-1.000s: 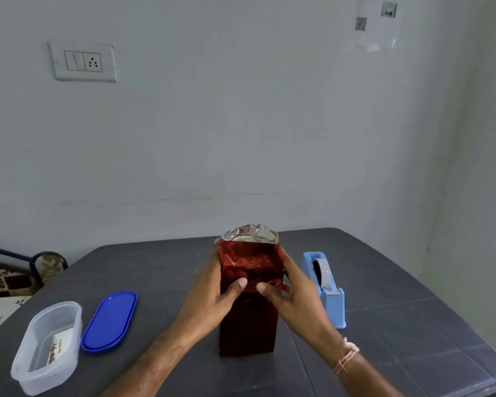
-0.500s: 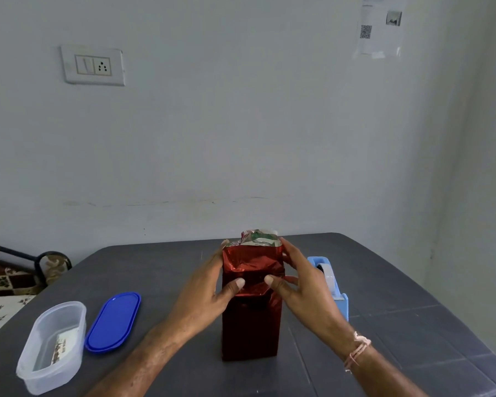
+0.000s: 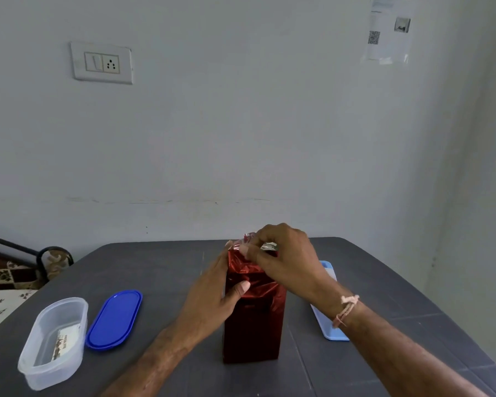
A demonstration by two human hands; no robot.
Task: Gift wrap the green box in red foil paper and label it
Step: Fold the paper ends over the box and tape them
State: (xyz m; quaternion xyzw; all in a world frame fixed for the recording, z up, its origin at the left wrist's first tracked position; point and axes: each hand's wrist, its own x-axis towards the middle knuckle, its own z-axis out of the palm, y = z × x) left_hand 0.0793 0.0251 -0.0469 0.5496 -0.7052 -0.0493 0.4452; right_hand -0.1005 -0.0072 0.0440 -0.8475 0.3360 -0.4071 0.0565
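A tall box wrapped in red foil paper stands upright in the middle of the dark grey table. The green box itself is hidden under the foil. My left hand grips the box's left side, thumb pressed on the front face. My right hand is over the top of the box, its fingers curled and pinching the crumpled foil flap there, where the silver underside shows.
A blue tape dispenser lies right of the box, partly behind my right forearm. To the left lie a blue oval lid and a clear plastic container holding a label. A chair is at the far left.
My right hand rose from the box's right side to its top and now pinches the foil flap. My left hand stayed on the left side. The camera tilted slightly.
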